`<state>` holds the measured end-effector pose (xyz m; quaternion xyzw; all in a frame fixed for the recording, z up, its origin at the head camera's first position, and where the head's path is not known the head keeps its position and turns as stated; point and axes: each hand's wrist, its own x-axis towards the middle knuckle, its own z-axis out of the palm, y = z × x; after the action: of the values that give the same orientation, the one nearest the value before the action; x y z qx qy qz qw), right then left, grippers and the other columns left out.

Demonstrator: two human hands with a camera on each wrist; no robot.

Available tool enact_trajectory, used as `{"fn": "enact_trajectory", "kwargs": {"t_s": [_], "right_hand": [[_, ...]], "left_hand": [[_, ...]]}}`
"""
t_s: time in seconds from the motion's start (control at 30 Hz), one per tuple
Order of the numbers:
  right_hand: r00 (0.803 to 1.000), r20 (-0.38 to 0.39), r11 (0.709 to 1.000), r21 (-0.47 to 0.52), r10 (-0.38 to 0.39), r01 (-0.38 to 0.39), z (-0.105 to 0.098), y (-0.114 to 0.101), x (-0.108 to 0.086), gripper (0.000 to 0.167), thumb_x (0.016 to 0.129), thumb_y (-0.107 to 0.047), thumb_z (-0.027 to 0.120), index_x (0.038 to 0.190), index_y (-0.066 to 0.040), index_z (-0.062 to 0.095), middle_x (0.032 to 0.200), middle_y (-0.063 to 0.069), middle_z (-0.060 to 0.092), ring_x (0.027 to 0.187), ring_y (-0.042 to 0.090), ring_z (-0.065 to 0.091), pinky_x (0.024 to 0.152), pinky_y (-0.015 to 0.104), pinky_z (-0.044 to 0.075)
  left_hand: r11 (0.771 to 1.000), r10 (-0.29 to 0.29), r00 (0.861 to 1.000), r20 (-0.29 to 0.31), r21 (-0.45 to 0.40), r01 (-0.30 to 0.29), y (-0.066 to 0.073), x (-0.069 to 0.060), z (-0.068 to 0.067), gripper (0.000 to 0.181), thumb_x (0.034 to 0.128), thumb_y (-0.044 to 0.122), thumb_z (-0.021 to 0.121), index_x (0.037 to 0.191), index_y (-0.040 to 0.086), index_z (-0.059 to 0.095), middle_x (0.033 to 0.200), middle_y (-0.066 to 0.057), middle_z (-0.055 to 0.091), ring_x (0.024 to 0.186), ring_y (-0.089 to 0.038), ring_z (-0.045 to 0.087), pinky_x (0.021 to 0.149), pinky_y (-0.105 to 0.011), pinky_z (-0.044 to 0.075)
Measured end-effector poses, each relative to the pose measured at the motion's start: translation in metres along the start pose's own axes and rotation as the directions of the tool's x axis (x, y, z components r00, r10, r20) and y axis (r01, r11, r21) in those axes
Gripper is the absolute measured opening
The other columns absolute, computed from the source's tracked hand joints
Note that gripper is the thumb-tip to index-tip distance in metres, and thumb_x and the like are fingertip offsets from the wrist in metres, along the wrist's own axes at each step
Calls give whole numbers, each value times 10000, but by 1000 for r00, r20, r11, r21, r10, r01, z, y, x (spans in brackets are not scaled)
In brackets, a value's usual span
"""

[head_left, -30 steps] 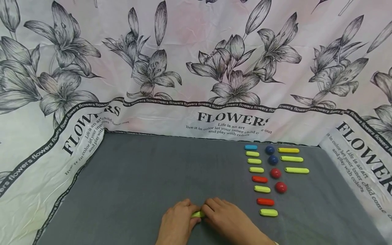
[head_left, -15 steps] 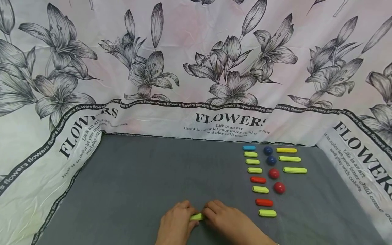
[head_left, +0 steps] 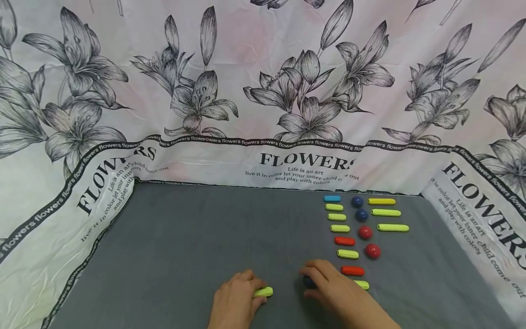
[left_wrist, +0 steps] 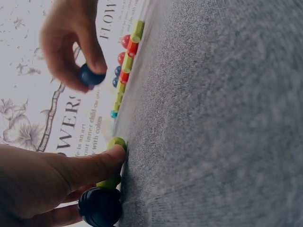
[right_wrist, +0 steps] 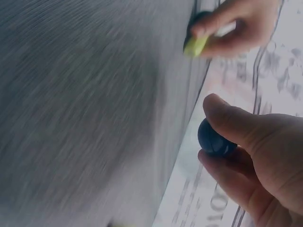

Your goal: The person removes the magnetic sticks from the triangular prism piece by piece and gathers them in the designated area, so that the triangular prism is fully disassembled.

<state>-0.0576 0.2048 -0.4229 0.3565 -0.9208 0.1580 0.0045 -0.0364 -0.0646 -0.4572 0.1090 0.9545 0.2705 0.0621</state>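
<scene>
My left hand point(head_left: 236, 297) pinches a short yellow-green toy rod point(head_left: 265, 291) just above the grey cloth. In the left wrist view a dark blue ball point(left_wrist: 99, 206) sits against the rod's near end, partly behind my fingers; whether they are joined I cannot tell. Off to the right, my right hand point(head_left: 339, 290) holds another dark blue ball point(right_wrist: 215, 138) between thumb and fingers, raised off the cloth in both wrist views. From the head camera, fingers cover most of that ball. A gap separates the two hands.
Right of my hands runs a column of short rods: blue point(head_left: 332, 198), yellow-green point(head_left: 339, 228) and red point(head_left: 344, 241). Beside them lie two blue balls point(head_left: 361, 214), two red balls point(head_left: 372, 251) and longer yellowish rods point(head_left: 392, 227). A flowered sheet point(head_left: 197, 160) borders the cloth.
My right hand has left the rod's right end and moved right, with a dark blue ball now showing in its fingers. The left hand keeps its grip almost in place.
</scene>
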Motion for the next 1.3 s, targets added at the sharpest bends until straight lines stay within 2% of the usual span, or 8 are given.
{"fn": "enact_trajectory", "kwargs": {"t_s": [0.13,0.33,0.47,0.63,0.8,1.07,1.3], "right_hand": [[996,-76,995,-93,36,-43,-8,17,-16,427,859,-282,903,1244,-225,728,1208,-126,586,1057,40,595,844,263,600],[983,-80,957,-231,164,-178,-20,36,-37,458,806,-366,937,1219,-298,749,1185,-168,600,1001,-2,596,843,297,607],[975,-133,937,-280,179,-210,-26,44,-47,487,756,-384,968,1186,-308,752,1145,-160,625,958,5,614,815,316,609],[960,-212,933,-271,183,-237,-28,54,-56,534,748,-301,986,1209,-230,727,1151,-73,638,971,78,659,781,351,611],[948,-219,933,-225,231,-280,-31,62,-62,564,766,-206,975,1249,-149,689,1137,-28,623,922,100,664,744,347,608],[936,-184,920,-202,301,-336,-32,70,-71,484,817,-245,941,1229,-161,702,1177,-27,601,828,28,608,700,317,601],[938,-216,931,-189,269,-311,-30,81,-77,445,815,-201,938,1197,-152,716,1189,-25,595,807,0,594,652,306,588]], "left_hand": [[1000,-6,1000,2,-1,6,-2,0,1,215,811,305,909,1009,296,828,886,174,609,771,-60,581,598,-329,486],[1000,4,1000,-8,9,-4,-2,-1,0,214,811,305,909,1009,297,830,900,181,619,791,-51,595,603,-313,502],[1000,4,1000,-19,18,-4,-1,-2,0,210,805,308,913,999,298,833,900,189,626,794,-42,603,608,-302,512],[1000,-2,1000,-3,15,2,-2,-2,1,213,811,311,910,1008,308,831,907,185,631,805,-55,615,613,-313,524],[1000,-11,1000,15,0,11,-2,-2,2,216,820,309,905,1023,308,829,911,183,632,803,-57,617,608,-312,527],[1000,-16,1000,-3,6,16,0,-3,2,212,822,306,906,1020,300,830,902,186,626,797,-44,607,616,-307,522],[1000,-10,1000,4,-2,10,-1,-3,4,214,827,318,900,1028,302,829,906,176,621,793,-47,599,611,-306,520]]}}
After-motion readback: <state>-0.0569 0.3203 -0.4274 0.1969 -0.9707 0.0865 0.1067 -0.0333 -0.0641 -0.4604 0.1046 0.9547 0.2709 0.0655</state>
